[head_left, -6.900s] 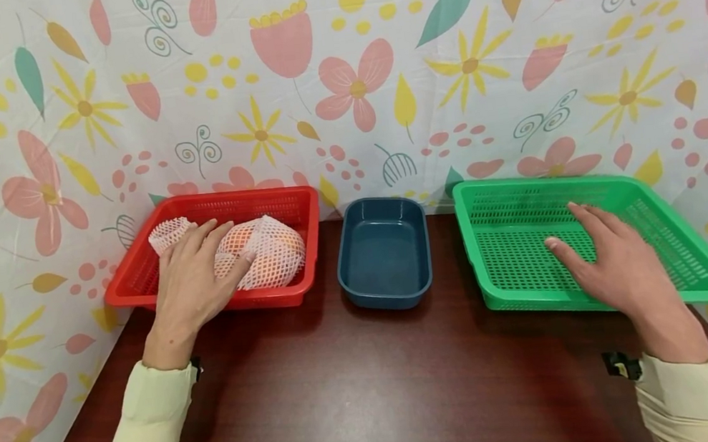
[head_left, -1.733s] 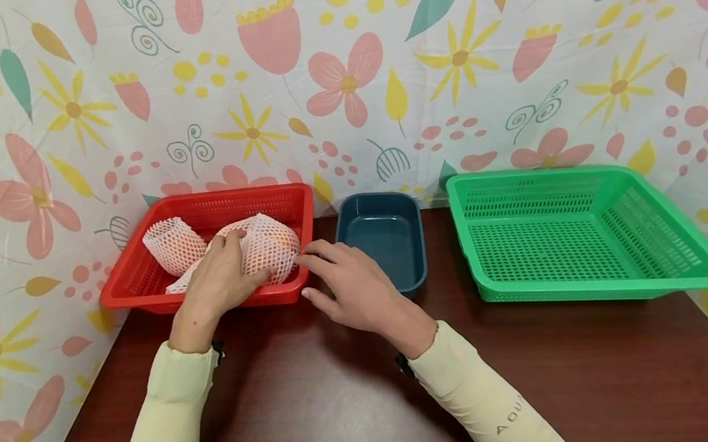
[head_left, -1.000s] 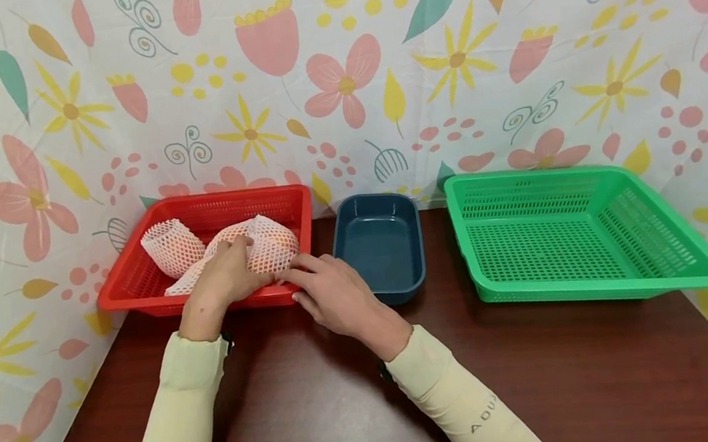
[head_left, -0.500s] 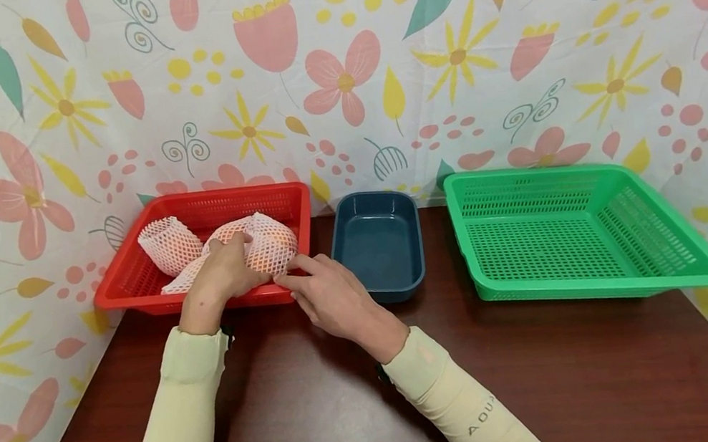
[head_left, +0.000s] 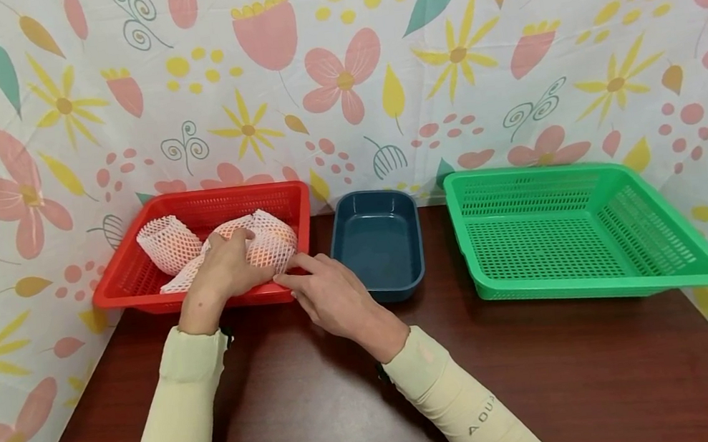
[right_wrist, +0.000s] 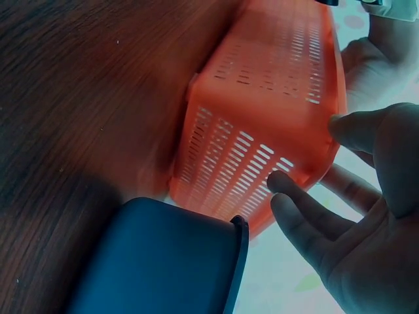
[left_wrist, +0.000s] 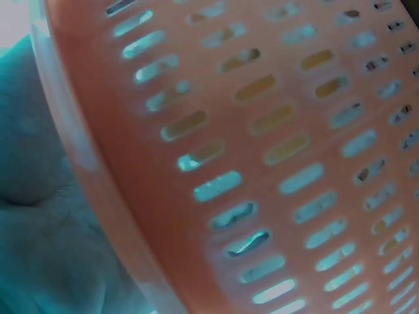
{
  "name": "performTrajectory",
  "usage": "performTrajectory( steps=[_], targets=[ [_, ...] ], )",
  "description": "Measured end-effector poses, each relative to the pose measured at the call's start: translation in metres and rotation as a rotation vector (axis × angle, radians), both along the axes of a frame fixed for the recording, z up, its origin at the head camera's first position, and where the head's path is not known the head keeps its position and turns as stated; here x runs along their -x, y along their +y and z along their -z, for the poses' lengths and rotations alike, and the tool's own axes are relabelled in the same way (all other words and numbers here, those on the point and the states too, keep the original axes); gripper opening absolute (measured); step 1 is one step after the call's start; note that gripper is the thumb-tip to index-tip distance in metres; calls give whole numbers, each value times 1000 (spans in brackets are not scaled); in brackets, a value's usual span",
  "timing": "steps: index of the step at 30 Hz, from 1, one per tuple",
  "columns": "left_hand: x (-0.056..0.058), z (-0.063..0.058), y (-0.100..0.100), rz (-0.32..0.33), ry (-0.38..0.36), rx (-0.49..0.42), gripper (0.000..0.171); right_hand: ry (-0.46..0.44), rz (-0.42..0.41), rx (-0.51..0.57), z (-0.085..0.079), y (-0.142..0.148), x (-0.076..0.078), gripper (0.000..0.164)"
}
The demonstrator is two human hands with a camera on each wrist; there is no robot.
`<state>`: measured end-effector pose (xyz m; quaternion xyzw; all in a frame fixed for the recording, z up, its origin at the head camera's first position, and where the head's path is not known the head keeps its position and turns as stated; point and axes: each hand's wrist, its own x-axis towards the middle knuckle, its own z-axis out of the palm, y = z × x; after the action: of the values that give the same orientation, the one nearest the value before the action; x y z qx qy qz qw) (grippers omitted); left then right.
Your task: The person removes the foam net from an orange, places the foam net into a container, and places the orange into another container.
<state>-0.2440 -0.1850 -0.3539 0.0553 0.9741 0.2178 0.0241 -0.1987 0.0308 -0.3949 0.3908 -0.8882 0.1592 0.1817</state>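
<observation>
In the head view, a red basket (head_left: 110, 302) holds several round orange-red fruits in white foam nets. One netted fruit (head_left: 170, 246) lies tilted at the left; another netted fruit (head_left: 273, 238) sits by the right wall. My left hand (head_left: 219, 267) reaches over the front rim, thumb and fingers curled round the right-hand fruit and partly covering a middle one. My right hand (head_left: 336, 295) comes in at the front right corner, fingertips pinching the lower end of that fruit's foam net (head_left: 283, 257). In the right wrist view, the right thumb (right_wrist: 357, 131) lies at the basket's rim, other fingers beside its wall.
Close to the red basket's right side stands a dark blue tray (head_left: 383, 296). Farther right, a green basket (head_left: 594, 289) rests on the brown wooden table (head_left: 322, 411). A flower-printed cloth (head_left: 334, 36) hangs behind everything.
Over the last several seconds, my right hand has moved from above the green basket to the red basket's corner, and my left hand has shifted right onto the right-hand fruit. Lately both hands barely move.
</observation>
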Motion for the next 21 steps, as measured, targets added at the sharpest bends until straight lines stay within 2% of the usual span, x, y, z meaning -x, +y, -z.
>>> performTrajectory(
  steps=[5,14,21],
  targets=[
    [-2,-3,2,-1,41,-21,74,20,-1,2,0,1,0,43],
    [-2,-4,-1,3,54,-49,70,45,-11,31,0,-1,-1,37],
    [-1,-6,-5,36,39,-77,69,-26,25,34,-1,-1,-1,39]
  ],
)
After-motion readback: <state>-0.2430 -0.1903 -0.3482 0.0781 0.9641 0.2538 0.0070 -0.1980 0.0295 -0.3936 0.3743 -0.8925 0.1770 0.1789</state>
